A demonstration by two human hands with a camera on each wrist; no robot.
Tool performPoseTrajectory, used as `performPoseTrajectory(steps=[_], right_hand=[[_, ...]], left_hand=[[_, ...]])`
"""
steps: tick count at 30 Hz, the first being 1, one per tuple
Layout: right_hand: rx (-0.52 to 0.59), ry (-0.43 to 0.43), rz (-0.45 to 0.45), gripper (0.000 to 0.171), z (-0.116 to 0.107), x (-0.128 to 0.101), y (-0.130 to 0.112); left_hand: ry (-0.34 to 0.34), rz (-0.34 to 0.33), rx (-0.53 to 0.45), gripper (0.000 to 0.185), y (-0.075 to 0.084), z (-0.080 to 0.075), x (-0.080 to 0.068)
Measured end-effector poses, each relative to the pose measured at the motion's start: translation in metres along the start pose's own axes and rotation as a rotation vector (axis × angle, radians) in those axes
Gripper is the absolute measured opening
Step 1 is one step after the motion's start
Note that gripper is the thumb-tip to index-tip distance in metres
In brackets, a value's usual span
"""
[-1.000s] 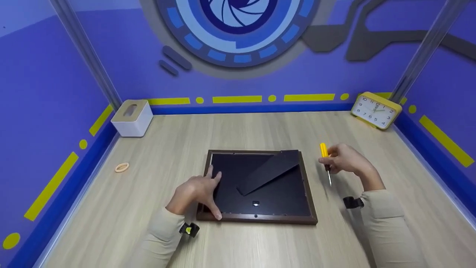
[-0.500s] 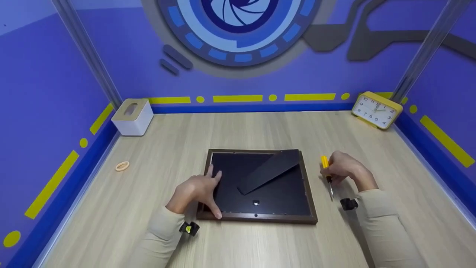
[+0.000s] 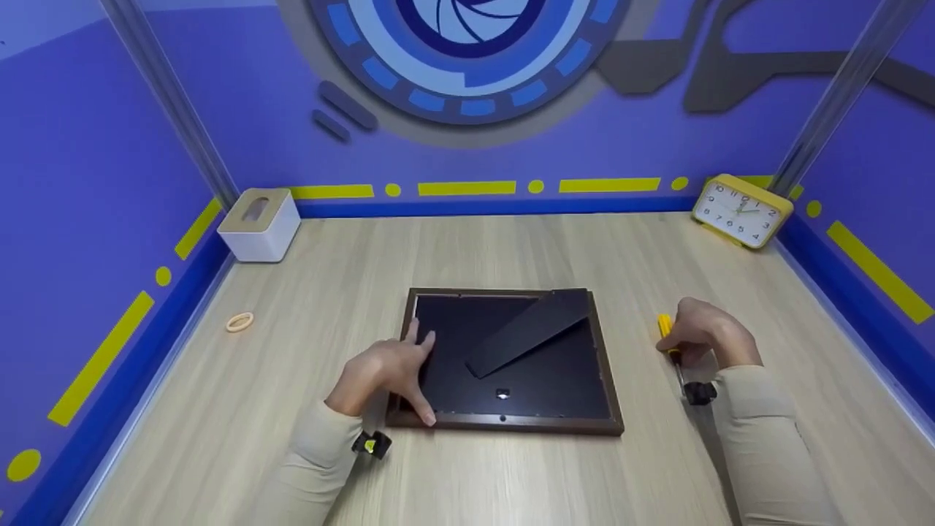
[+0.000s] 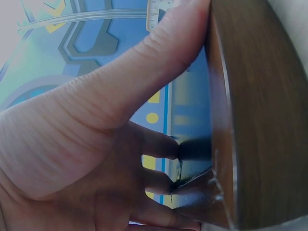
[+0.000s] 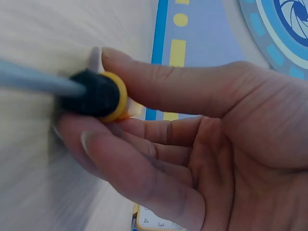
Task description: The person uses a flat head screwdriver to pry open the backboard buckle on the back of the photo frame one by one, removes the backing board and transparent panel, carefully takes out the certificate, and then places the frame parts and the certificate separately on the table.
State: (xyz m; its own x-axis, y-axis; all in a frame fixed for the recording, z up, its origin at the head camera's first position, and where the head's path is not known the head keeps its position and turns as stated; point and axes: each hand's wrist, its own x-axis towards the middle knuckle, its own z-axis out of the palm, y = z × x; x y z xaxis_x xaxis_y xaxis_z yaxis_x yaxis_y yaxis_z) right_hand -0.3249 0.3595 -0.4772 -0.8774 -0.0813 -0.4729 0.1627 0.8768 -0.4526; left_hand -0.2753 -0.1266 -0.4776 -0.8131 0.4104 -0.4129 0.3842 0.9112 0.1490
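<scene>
A brown picture frame [image 3: 555, 387] lies face down on the table, its black backing board and slanted easel leg [image 3: 529, 332] showing. Across its left end rests my left hand [image 3: 387, 372], fingers spread; the thumb touches the near rim, as the left wrist view also shows up close. To the right of the frame, my right hand [image 3: 705, 332] pinches a screwdriver [image 3: 664, 324] with a yellow handle between thumb and fingers. The right wrist view looks along its metal shaft to the black collar [image 5: 91, 94], low over the tabletop.
A beige ring [image 3: 239, 322] lies on the table [image 3: 467, 248] at the left. In the back left corner stands a white tissue box [image 3: 266, 237] with a wooden lid; a yellow clock [image 3: 741, 212] leans in the back right corner. Blue walls enclose the table.
My right hand has come down toward the table and then shifted right with the screwdriver, away from the picture frame. The left hand and the picture frame stay in place.
</scene>
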Motion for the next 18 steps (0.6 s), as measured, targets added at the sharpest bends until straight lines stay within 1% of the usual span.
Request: performPoseTrajectory(steps=[5, 10, 14, 18], right_hand=[[-0.021, 0.021, -0.014, 0.024, -0.0004, 0.0021, 0.0028], [-0.039, 0.048, 0.0, 0.022, 0.0007, 0.0027, 0.006], [-0.013, 0.043, 0.017, 0.026, 0.0, 0.0017, 0.0048], [0.041, 0.047, 0.061, 0.032, -0.0059, -0.0024, 0.0014]], left_hand=[[0.0, -0.008, 0.02, 0.145, 0.0013, 0.0003, -0.0008], [-0.02, -0.016, 0.051, 0.145, 0.0057, -0.0004, -0.0012], [-0.02, -0.028, 0.055, 0.145, 0.0061, -0.0007, -0.0016], [-0.012, -0.024, 0.045, 0.145, 0.0048, -0.0003, -0.0023]])
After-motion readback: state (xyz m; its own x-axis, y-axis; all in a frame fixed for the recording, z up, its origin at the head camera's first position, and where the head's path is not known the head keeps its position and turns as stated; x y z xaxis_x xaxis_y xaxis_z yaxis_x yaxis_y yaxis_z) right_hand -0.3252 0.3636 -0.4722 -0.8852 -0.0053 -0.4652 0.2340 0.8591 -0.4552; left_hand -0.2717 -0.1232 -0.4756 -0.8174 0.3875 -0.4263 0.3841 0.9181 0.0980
